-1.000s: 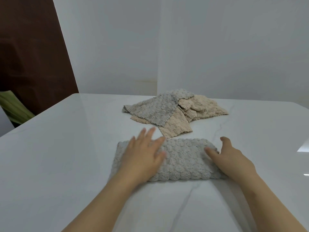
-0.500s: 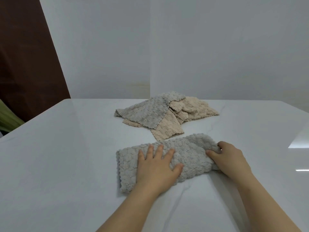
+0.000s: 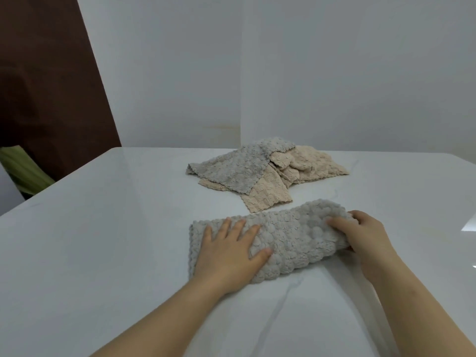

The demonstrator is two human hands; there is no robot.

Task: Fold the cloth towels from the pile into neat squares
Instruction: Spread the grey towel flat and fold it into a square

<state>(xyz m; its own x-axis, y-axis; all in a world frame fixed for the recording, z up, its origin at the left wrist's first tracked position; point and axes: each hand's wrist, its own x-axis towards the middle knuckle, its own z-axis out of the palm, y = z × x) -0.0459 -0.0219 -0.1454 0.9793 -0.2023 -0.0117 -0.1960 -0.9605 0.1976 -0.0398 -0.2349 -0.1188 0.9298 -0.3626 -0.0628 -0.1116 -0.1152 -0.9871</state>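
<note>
A grey bubble-textured towel [image 3: 291, 235], folded into a long strip, lies slantwise on the white table [image 3: 103, 240] in front of me. My left hand [image 3: 229, 251] presses flat on its left half with fingers spread. My right hand [image 3: 360, 235] grips the strip's right end, fingers on top and thumb tucked below. Behind it lies the pile [image 3: 268, 171]: a grey towel draped over several beige ones.
White walls meet in a corner behind the table. A dark brown panel [image 3: 46, 86] and a green leaf [image 3: 23, 171] stand past the table's left edge. Bare tabletop spreads to the left of the towels.
My left hand slid from the strip's middle toward its left half. My right hand took hold of the right end, and the strip turned to lie slantwise.
</note>
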